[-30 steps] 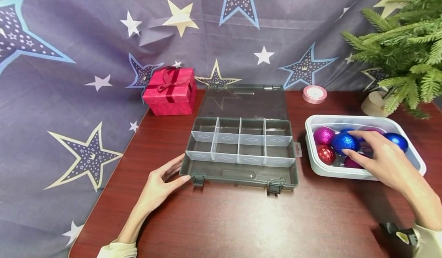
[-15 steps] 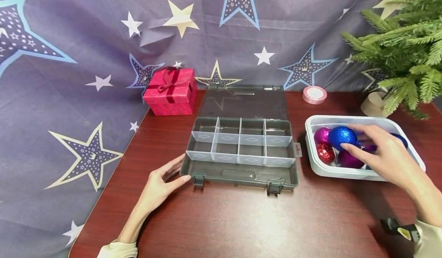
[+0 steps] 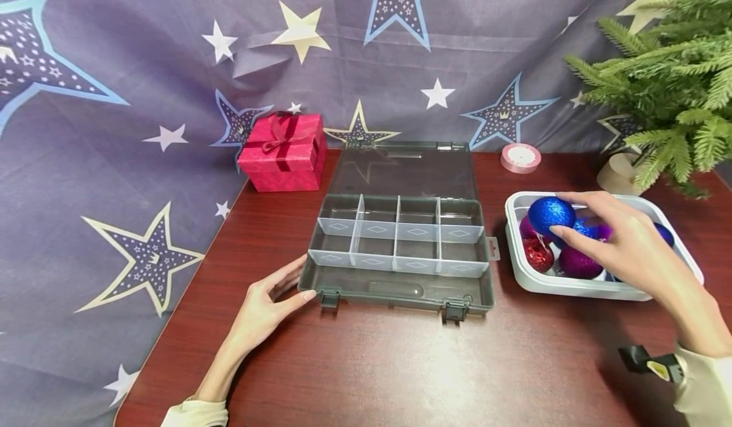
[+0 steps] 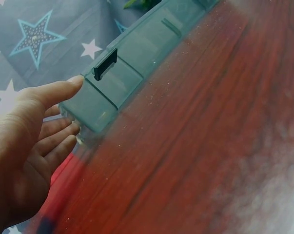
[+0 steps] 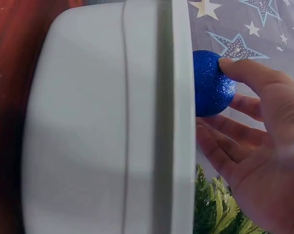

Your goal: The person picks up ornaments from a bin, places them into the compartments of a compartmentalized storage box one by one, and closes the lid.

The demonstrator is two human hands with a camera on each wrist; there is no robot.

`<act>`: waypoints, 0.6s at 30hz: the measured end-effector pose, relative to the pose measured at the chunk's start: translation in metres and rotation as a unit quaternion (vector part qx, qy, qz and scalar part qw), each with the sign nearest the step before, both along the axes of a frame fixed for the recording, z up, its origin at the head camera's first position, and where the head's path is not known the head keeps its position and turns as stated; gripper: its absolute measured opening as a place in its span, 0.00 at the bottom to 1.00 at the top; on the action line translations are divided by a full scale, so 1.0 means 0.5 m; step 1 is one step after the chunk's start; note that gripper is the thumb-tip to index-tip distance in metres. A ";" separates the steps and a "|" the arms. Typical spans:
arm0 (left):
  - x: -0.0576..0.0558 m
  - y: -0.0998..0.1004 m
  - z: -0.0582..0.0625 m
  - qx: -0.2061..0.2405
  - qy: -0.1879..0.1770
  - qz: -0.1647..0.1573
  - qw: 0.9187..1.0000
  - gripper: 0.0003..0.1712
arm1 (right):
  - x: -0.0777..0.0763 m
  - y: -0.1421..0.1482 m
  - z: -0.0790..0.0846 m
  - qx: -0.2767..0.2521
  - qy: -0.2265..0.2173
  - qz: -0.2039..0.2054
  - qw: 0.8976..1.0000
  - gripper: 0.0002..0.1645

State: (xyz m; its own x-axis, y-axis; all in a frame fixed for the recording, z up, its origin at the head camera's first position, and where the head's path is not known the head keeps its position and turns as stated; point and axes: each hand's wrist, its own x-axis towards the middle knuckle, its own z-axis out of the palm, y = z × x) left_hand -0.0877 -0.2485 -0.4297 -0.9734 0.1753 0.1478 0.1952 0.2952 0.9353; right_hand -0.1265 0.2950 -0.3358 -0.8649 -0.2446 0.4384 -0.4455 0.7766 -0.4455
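Observation:
My right hand (image 3: 635, 243) pinches a blue glitter Christmas ball (image 3: 551, 215) between thumb and fingers, over the left part of a white plastic tub (image 3: 523, 281). In the right wrist view the ball (image 5: 212, 84) shows beyond the tub's rim (image 5: 182, 122), partly hidden by it. Below it in the tub lie a red ball (image 3: 537, 255), a purple ball (image 3: 579, 263) and other blue and pink ones, some hidden by the hand. My left hand (image 3: 265, 306) holds the left front corner of a dark clear compartment box (image 3: 400, 291), thumb at the front, fingers along the side.
The box's lid (image 3: 403, 169) lies back, and white dividers (image 3: 374, 229) split its rear part. Behind stand a red gift box (image 3: 283, 154), a pink ribbon roll (image 3: 520, 158) and an artificial fir tree (image 3: 675, 84), before a starry cloth (image 3: 377, 77).
My right hand has lifted the blue ball from among the others and moved it leftward, uncovering the purple ball and another blue one. The left hand has stayed at the box corner.

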 end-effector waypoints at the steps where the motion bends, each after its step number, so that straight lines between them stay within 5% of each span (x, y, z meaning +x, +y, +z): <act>1: 0.000 0.000 0.000 0.000 0.000 0.000 1.000 0.36 | -0.002 -0.003 0.003 -0.001 -0.001 0.002 1.000 0.35; 18: -0.001 0.000 -0.001 0.003 0.009 -0.006 1.000 0.36 | -0.041 -0.052 0.017 -0.012 -0.004 0.062 0.998 0.36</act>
